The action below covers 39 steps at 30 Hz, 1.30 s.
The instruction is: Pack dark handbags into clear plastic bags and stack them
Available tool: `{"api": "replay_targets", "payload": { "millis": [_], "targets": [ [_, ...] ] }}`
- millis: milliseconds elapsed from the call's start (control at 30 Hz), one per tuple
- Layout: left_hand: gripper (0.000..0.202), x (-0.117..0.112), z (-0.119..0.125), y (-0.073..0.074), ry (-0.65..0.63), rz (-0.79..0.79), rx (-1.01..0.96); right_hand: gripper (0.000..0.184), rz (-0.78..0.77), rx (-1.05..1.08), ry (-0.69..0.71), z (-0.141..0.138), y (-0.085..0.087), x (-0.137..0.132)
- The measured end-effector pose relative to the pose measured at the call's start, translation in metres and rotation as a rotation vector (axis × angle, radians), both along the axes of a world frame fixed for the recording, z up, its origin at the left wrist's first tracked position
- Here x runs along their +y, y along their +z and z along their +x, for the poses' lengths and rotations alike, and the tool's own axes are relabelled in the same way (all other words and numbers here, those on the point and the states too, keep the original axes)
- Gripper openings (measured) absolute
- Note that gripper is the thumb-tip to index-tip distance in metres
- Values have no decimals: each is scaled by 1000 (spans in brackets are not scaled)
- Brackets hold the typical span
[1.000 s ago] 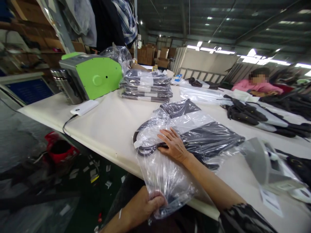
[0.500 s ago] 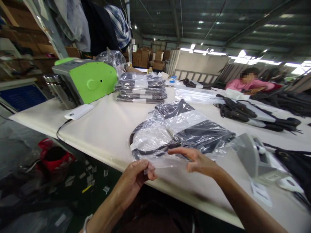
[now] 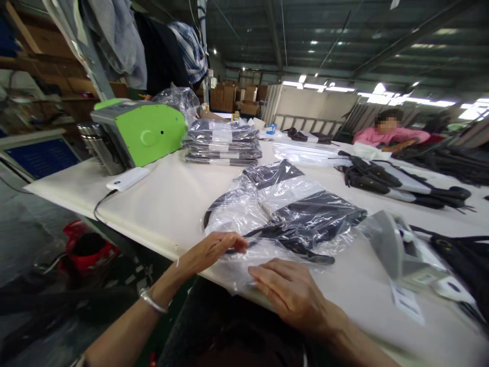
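The right hand lies flat, palm down, on the clear crinkly plastic bag; just left of it, the left hand presses outstretched fingers on the bag's near edge, gripping nothing. Beyond both hands, dark fabric and a curved strap fill the bag

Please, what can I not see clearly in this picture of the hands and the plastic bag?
All in the head view:
1. Dark item in the plastic bag: wrinkles and glare hide its shape.
2. Left hand: its fingers cover the bag edge, so a pinch is unclear.
3. Paper label: print too small.
4. Grey device: blurred.
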<state>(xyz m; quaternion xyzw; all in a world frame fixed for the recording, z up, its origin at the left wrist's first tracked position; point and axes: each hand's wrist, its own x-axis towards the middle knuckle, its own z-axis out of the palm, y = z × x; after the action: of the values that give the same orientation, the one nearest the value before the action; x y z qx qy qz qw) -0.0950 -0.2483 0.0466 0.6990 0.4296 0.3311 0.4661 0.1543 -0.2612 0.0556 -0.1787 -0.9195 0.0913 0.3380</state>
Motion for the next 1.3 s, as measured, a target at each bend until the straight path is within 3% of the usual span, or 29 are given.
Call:
{"api": "replay_targets", "payload": {
  "millis": [67,133,267,333,400,467,533,633,700,867,967,1067,1200,1300],
  "targets": [
    [57,9,-4,-5,-70,-27,47,14,33,24,-31,-9,5,3],
    [58,12,-15,-8,-62,20,95,14,25,84,-95,-16,8,15],
    [46,17,-37,-12,-2,90,208,27,-108,117,-403,-21,8,67],
    [34,24,-38,-16,94,87,353,30,-158,12,-595,-21,3,100],
    [28,32,-32,-24,267,87,554,28,-207,-132,-741,-20,-8,131],
    [30,40,-24,-30,423,92,740,27,-279,-239,-833,-17,-25,155],
    [27,44,-17,-33,482,95,866,27,-361,-246,-889,-11,-43,171],
    [23,49,-15,-30,451,95,931,29,-450,-116,-879,-2,-62,180],
    [26,56,-17,-27,405,70,875,34,-497,-43,-826,2,-66,180],
    [48,90,-12,-34,235,-32,559,41,-574,-44,-752,-1,-52,172],
    [61,114,2,-43,125,-242,294,37,-617,-121,-678,-2,-43,170],
    [69,131,16,-43,107,-417,79,27,-674,-116,-622,-1,-41,170],
    [49,146,29,-35,64,-361,43,18,-728,78,-558,1,-44,169],
    [49,158,36,-30,79,-319,-6,18,-721,189,-520,0,-46,167]
  ]
}}
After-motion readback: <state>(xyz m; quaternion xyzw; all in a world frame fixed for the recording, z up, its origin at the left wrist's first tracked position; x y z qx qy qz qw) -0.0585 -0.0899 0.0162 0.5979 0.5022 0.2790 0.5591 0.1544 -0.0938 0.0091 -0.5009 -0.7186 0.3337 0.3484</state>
